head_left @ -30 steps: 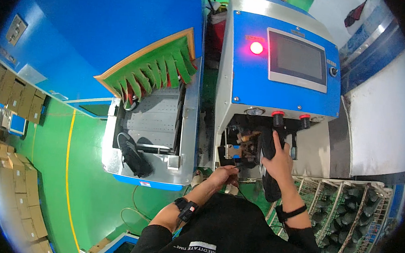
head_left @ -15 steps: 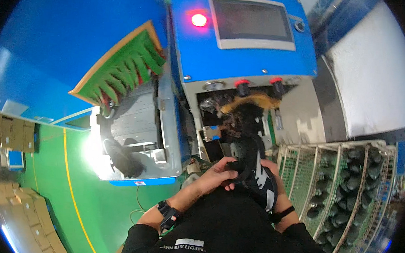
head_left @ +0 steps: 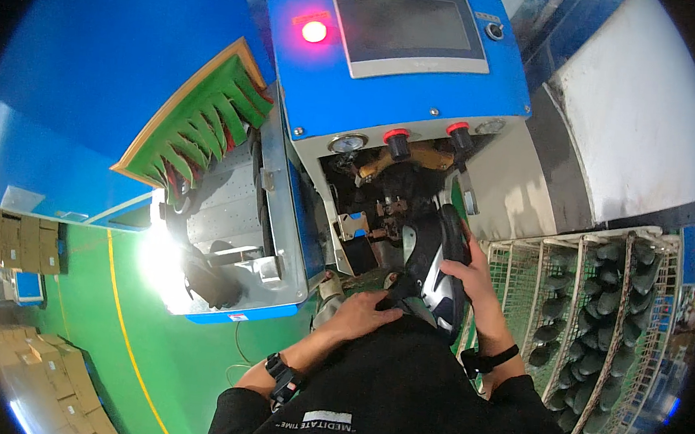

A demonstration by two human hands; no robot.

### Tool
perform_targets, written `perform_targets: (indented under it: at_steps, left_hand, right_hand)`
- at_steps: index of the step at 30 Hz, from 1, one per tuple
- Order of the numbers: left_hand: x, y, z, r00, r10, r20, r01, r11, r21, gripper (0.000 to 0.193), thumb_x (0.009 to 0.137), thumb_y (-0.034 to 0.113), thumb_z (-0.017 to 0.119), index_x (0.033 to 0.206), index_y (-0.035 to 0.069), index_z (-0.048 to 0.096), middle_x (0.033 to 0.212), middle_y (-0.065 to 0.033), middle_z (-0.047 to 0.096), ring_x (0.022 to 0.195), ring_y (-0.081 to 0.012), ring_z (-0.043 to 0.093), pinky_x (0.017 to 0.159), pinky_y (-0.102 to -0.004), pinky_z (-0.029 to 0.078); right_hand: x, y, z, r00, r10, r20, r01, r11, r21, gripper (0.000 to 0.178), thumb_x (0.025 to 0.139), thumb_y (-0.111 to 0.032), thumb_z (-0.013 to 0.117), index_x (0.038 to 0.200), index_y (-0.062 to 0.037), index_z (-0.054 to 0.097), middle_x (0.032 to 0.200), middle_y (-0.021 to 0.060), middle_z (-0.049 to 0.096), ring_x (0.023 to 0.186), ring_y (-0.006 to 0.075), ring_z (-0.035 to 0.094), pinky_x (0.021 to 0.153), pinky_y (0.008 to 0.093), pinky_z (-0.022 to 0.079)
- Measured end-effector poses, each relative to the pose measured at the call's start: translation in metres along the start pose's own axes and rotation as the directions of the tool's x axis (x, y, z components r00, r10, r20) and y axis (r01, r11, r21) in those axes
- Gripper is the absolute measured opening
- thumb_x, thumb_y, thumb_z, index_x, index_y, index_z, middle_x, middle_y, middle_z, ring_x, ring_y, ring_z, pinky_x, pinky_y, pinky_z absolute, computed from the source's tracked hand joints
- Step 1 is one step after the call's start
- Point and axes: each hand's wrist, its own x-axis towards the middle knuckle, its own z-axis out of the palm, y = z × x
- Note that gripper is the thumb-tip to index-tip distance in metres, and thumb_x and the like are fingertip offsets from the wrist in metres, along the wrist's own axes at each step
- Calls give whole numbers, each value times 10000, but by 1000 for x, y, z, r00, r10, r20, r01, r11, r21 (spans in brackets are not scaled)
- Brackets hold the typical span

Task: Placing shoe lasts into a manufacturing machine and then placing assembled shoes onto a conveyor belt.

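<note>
A black, white and grey sports shoe [head_left: 442,288] is tilted in front of my body, its upper end close to the machine's opening [head_left: 393,208]. My right hand [head_left: 477,280] grips it from the right, thumb across the dark sole side. On the other side my left hand [head_left: 366,312] has its fingers closed at a black part of the shoe near my shirt; the fingertips are partly hidden. Dark metal clamp parts and a yellow-brown piece [head_left: 409,163] sit inside the opening.
Above is a blue machine panel [head_left: 292,90] with a screen [head_left: 407,30], glowing red lamp [head_left: 314,32], knobs [head_left: 396,143] and a gauge [head_left: 348,143]. At left, a conveyor [head_left: 223,195] with green strips [head_left: 208,124] carries a dark shoe [head_left: 212,280]. A rack [head_left: 576,317] of dark foot-shaped pieces stands right.
The shoe has turned, now showing more of its side and sole edge. My right hand has shifted up around it, with its thumb now visible. My left hand has moved slightly left and down.
</note>
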Motion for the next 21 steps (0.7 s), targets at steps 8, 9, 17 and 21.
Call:
perform_targets:
  at_steps: [8, 9, 17, 21]
  left_hand:
    - [61, -39, 20, 994, -67, 88, 108, 752, -651, 678, 900, 375, 704, 1439, 37, 470, 912, -90, 690, 707, -187, 636, 650, -338, 518]
    - [71, -44, 20, 985, -79, 152, 170, 576, -799, 679, 898, 333, 718, 1457, 56, 450, 891, -63, 673, 669, -154, 603, 612, -313, 503]
    - [127, -92, 39, 954, -50, 296, 288, 428, -857, 494, 923, 275, 691, 1311, 71, 462, 878, -77, 666, 645, -156, 608, 567, -307, 500]
    - [126, -103, 26, 971, -172, 163, 195, 186, -963, 458, 928, 240, 680, 1286, 46, 469, 858, -83, 658, 699, -182, 643, 590, -329, 525]
  right_hand:
    - [36, -52, 41, 962, -272, 37, 252, 821, -513, 960, 703, -131, 836, 1548, -78, 384, 1421, 225, 542, 1250, 283, 585, 1055, 360, 440]
    - [42, -51, 43, 967, -254, 24, 210, 739, -640, 964, 712, -175, 826, 1561, -164, 369, 1387, 250, 553, 1238, 341, 589, 1032, 393, 464]
    - [80, -40, 96, 1000, -2, -25, -25, 136, -990, 972, 796, -345, 730, 1601, -374, 186, 1300, 290, 480, 1078, 493, 607, 877, 510, 533]
    - [99, -37, 105, 999, -29, 21, 24, 115, -993, 997, 810, -349, 719, 1618, -289, 138, 1348, 329, 442, 1082, 512, 603, 878, 520, 534]
